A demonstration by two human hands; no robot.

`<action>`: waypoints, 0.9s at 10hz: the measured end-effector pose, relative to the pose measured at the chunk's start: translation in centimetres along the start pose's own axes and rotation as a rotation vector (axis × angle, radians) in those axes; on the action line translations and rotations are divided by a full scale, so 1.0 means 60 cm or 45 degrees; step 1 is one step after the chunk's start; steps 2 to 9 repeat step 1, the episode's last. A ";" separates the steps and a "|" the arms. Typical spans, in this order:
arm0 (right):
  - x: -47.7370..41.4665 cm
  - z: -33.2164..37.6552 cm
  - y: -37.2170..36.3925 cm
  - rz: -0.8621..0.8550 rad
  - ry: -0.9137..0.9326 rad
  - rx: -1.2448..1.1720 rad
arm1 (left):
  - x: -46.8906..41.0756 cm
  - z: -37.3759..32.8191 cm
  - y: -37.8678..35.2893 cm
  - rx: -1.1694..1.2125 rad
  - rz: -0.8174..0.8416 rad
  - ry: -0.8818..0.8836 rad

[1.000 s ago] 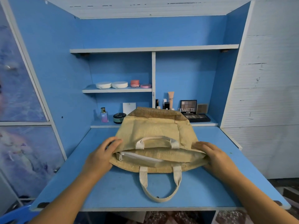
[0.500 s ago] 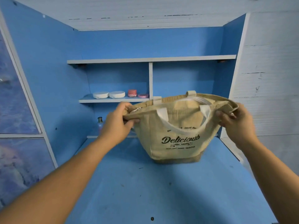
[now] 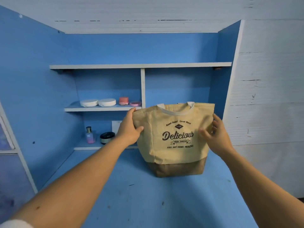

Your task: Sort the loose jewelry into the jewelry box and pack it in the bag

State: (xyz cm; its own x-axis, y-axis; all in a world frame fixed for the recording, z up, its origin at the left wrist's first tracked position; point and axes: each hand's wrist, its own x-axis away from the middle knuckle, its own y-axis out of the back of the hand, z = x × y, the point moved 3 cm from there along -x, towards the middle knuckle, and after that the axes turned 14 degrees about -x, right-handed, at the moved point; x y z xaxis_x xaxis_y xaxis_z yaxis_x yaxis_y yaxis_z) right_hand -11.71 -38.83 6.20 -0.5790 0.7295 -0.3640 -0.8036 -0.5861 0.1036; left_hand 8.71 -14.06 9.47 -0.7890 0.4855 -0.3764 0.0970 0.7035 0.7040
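Bag (image 3: 172, 150) upright, left hand (image 3: 130, 130) tight on its top corner, right hand (image 3: 217, 137) splayed alongside.

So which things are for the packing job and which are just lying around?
For the job: bag, left hand gripping its top edge, right hand by its side.
Just lying about: left white tin, right white tin, pink jar, perfume bottle, black jar.
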 end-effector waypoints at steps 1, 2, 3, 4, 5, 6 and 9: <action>0.018 -0.005 -0.025 0.082 0.134 0.196 | 0.000 0.017 -0.011 -0.041 -0.008 -0.025; 0.018 -0.005 -0.025 0.082 0.134 0.196 | 0.000 0.017 -0.011 -0.041 -0.008 -0.025; 0.018 -0.005 -0.025 0.082 0.134 0.196 | 0.000 0.017 -0.011 -0.041 -0.008 -0.025; 0.018 -0.005 -0.025 0.082 0.134 0.196 | 0.000 0.017 -0.011 -0.041 -0.008 -0.025; 0.018 -0.005 -0.025 0.082 0.134 0.196 | 0.000 0.017 -0.011 -0.041 -0.008 -0.025; 0.018 -0.005 -0.025 0.082 0.134 0.196 | 0.000 0.017 -0.011 -0.041 -0.008 -0.025; 0.018 -0.005 -0.025 0.082 0.134 0.196 | 0.000 0.017 -0.011 -0.041 -0.008 -0.025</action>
